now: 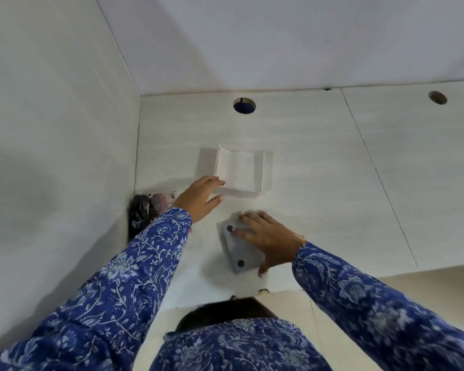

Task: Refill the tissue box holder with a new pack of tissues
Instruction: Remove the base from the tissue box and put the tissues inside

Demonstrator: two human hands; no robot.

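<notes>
counter — pale, carries everything | tissue box holder — one, mid-counter, tissues inside, just beyond left hand, whose spread fingers touch its near-left corner, gripping nothing | lid — one, two dark dots, toward near edge, right hand flat on it

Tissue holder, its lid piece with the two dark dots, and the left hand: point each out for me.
tissue holder [260,170]: head view, on its right wall.
lid piece [239,253]: head view, on its grey face between the dots.
left hand [198,196]: head view, on the back of the hand.
</notes>
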